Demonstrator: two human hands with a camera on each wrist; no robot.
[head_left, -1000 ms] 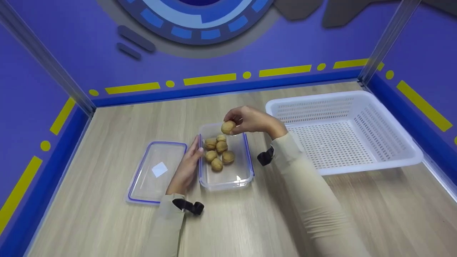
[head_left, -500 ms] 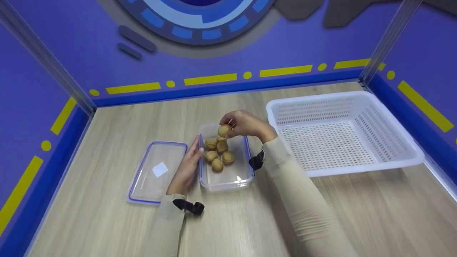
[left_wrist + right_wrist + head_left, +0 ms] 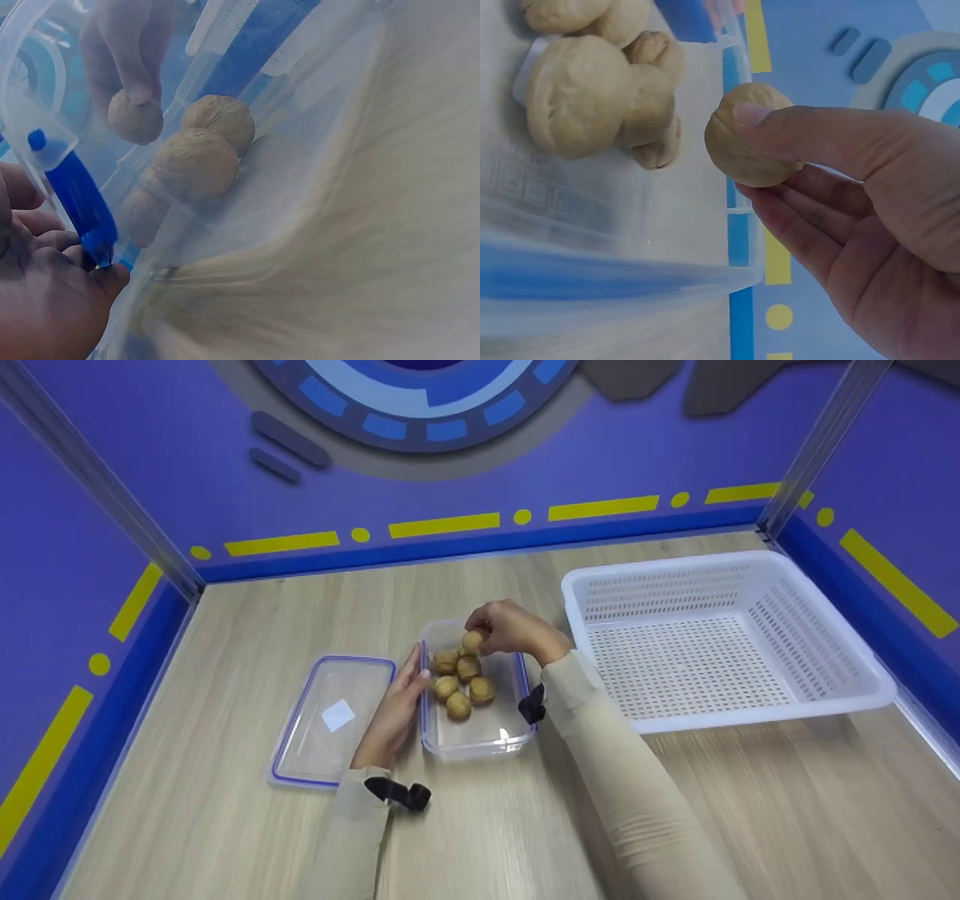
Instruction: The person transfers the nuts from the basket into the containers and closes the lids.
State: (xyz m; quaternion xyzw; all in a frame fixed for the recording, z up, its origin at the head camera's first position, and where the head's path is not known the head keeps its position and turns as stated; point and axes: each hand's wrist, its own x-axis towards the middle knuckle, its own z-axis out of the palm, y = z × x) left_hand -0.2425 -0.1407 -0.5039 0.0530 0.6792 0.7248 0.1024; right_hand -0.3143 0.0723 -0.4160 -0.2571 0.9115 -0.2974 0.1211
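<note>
My right hand point(image 3: 514, 631) pinches a walnut point(image 3: 472, 642) between thumb and fingers, over the far end of a clear plastic food container point(image 3: 499, 733). In the right wrist view this walnut point(image 3: 744, 161) shows its seam, with the thumb on top and the fingers beneath. Several other walnuts point(image 3: 458, 706) lie in the container, mostly along its left half. At the container's left side, my left hand point(image 3: 394, 709) grips the wall, thumb at the rim and fingers outside. The left wrist view has that hand point(image 3: 56, 300) by a blue-edged clip, with walnuts point(image 3: 196, 163) seen through the wall.
A clear lid point(image 3: 307, 750) with a blue seal and a white square label point(image 3: 337, 715) lies left of the container. To the right stands a large white perforated basket point(image 3: 750, 712). Blue panels point(image 3: 450, 502) enclose the wooden table point(image 3: 187, 817) at back and sides.
My right hand has moved slightly left and down with the walnut, closer to the other walnuts in the container. The left hand and the container stay in place.
</note>
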